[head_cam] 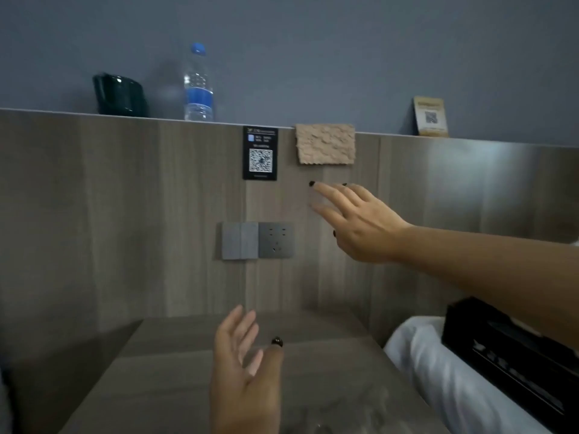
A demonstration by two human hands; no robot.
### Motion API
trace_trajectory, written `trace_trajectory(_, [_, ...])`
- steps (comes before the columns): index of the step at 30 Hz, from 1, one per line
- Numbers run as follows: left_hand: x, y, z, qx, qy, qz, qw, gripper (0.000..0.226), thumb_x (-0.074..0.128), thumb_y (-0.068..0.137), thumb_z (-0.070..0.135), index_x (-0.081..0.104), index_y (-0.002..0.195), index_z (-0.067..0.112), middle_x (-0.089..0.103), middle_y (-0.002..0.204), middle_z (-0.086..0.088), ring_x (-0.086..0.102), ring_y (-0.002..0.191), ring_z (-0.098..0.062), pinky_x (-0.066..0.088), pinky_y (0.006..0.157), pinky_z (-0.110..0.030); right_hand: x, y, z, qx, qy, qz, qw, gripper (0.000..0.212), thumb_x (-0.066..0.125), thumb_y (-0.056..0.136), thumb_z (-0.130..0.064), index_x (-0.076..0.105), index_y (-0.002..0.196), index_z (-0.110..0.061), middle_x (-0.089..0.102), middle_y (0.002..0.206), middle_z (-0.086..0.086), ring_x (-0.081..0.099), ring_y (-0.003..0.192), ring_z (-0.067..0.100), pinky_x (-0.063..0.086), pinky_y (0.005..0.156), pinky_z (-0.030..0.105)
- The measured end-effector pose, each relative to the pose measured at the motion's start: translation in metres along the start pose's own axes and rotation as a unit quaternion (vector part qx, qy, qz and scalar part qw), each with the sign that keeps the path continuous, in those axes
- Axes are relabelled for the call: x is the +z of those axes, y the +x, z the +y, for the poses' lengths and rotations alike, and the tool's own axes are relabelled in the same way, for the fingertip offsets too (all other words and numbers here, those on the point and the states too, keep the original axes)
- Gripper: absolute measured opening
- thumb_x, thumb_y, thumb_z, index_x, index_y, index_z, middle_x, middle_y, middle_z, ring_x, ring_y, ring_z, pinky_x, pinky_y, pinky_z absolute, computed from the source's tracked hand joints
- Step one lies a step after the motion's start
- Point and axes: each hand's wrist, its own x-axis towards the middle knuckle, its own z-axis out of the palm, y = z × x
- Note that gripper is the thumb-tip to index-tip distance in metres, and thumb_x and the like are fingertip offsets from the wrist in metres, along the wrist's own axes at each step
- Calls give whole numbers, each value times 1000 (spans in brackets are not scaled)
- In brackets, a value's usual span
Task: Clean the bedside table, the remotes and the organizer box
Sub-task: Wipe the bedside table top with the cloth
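Fingers on the right hand [360, 223] are straight and spread apart, reaching up just under the tan cloth [325, 144] that hangs over the top edge of the wooden wall panel [125, 214]. Left hand [244, 371] is open too, fingers loose, above the bedside table [175, 371]. A black box [507, 349] lies on the white bedding [445, 386] to the right. A water bottle [198, 86] stands on the ledge.

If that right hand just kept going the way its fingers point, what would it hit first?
Most likely the beige cloth hanging over the top edge of the wooden wall panel. The right hand is open, fingers aimed up and left toward it. Depth is unclear, so the fingertips might touch the panel just below the cloth first.
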Motion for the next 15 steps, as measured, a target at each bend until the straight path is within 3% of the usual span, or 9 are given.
trace_trajectory(2, [-4, 8, -4, -5, -9, 18, 1000, 50, 68, 69, 2, 53, 106, 33, 62, 116, 9, 56, 115, -6, 40, 77, -15, 9, 40, 3, 75, 18, -10, 997, 63, 59, 80, -19, 40, 140, -8, 30, 151, 22, 43, 128, 40, 38, 101, 47])
trace_trajectory(4, [-8, 17, -6, -11, -7, 13, 1000, 54, 66, 78, -13, 55, 106, 32, 63, 119, 8, 56, 114, -4, 41, 75, -13, 16, 74, 8, 168, 72, -10, 983, 60, 53, 85, -18, 34, 141, -7, 27, 150, 18, 40, 127, 40, 37, 100, 46])
trace_trajectory(7, [-10, 24, -9, -9, -7, 13, 1000, 48, 70, 71, 9, 57, 111, 33, 64, 119, 13, 60, 110, 1, 46, 73, -8, 26, 115, 20, 278, 120, -5, 953, 56, 55, 86, -17, 34, 136, -5, 32, 143, 18, 41, 124, 40, 43, 91, 48])
trace_trajectory(11, [-15, 29, -18, -24, 3, 20, 1000, 55, 61, 59, 17, 58, 110, 36, 64, 119, 18, 60, 107, 8, 48, 75, -12, 47, 145, 36, 372, 144, -30, 917, 62, 61, 87, -23, 33, 139, -3, 33, 142, 19, 41, 128, 40, 44, 93, 49])
trace_trajectory(15, [-22, 31, -19, -36, 22, 13, 999, 58, 57, 56, 15, 59, 111, 34, 62, 118, 23, 59, 103, 13, 47, 70, -4, 67, 163, 42, 418, 156, -33, 894, 71, 60, 89, -37, 29, 141, 0, 31, 145, 21, 42, 127, 43, 44, 93, 49])
